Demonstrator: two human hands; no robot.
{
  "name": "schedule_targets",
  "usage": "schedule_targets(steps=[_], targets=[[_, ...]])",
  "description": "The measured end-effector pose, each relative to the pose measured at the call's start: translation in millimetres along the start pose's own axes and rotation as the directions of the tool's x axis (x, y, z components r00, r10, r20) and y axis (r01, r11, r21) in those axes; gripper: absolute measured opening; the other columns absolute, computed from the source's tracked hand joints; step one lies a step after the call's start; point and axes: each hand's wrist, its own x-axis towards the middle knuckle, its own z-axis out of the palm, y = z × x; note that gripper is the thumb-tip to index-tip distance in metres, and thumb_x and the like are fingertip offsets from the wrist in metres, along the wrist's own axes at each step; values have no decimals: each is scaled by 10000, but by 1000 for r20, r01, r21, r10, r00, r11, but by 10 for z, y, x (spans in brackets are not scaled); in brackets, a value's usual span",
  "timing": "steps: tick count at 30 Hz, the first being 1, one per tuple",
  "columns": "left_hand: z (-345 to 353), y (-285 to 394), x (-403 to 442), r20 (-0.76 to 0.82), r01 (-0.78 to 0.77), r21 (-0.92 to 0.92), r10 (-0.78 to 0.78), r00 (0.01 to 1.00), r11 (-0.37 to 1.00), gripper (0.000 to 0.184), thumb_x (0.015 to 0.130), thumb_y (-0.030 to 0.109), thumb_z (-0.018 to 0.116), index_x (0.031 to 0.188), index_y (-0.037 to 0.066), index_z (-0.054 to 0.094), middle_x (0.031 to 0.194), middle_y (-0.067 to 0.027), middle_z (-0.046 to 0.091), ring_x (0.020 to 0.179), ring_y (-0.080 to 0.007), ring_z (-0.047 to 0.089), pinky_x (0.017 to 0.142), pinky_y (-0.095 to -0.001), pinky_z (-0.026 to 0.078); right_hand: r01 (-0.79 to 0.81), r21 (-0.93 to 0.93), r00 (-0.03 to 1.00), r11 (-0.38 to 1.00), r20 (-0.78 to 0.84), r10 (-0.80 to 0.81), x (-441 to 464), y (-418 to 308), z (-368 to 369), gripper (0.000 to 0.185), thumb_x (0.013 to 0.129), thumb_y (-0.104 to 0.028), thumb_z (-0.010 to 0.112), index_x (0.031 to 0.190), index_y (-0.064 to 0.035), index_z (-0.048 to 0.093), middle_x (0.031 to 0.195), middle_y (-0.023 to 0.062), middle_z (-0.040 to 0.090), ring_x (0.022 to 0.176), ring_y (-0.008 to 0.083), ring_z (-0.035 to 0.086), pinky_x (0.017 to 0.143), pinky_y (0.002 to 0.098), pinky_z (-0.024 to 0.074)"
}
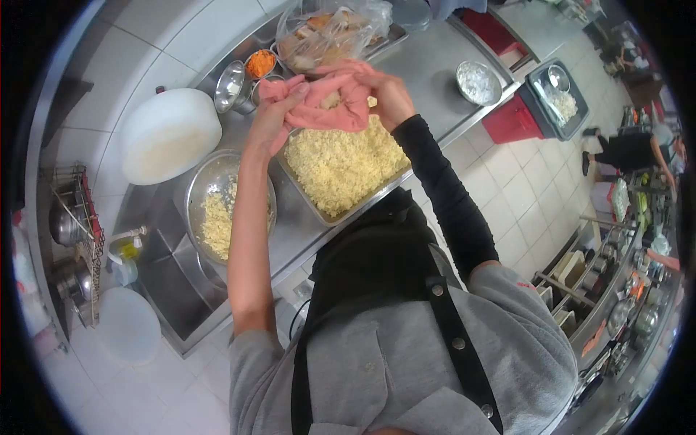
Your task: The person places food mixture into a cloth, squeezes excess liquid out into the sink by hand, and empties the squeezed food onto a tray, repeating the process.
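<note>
Both hands hold a pink cloth (349,114) above the far end of a metal tray (335,220) filled with crumbly yellow food (344,167). My left hand (279,116) grips the cloth's left side, fingers closed on it. On the right side, my right hand (395,101) is closed on the cloth's edge. A small pale lump (330,100) lies in the middle of the cloth. Left of the tray stands a metal bowl (194,190) with more of the yellow food (216,225).
Behind the cloth is a plastic bag of food (326,32), beside a container of orange shreds (259,64). A white tub (170,138) leans at left above a sink (174,283). A metal bowl (478,83) stands right. Another person (631,151) is at far right.
</note>
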Motion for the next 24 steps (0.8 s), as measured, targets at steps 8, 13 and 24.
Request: schedule_targets(steps=[8, 13, 24], targets=[[-146, -290, 110, 44, 21, 534, -53, 998, 845, 321, 901, 201, 772, 1102, 19, 599, 1109, -60, 641, 1035, -149, 602, 941, -303, 460, -6, 271, 999, 963, 41, -5, 423, 115, -126, 88, 849, -6, 545, 912, -11, 607, 951, 73, 625, 843, 195, 638, 740, 360, 532], [-313, -551, 240, -146, 5, 330, 46, 988, 944, 136, 939, 128, 718, 987, 38, 628, 957, -29, 659, 879, -127, 609, 831, -290, 477, -61, 237, 984, 970, 178, 19, 697, 365, -353, 114, 840, 39, 532, 918, -7, 602, 965, 66, 621, 855, 171, 633, 745, 308, 529], [-66, -486, 383, -126, -93, 167, 115, 985, 982, 147, 983, 116, 666, 1113, 50, 655, 951, 1, 687, 891, -90, 642, 764, -254, 520, -18, -511, 930, 859, 306, 201, 925, 199, -334, 321, 878, -78, 767, 1172, -6, 659, 1129, 74, 693, 995, 141, 656, 881, 289, 533]])
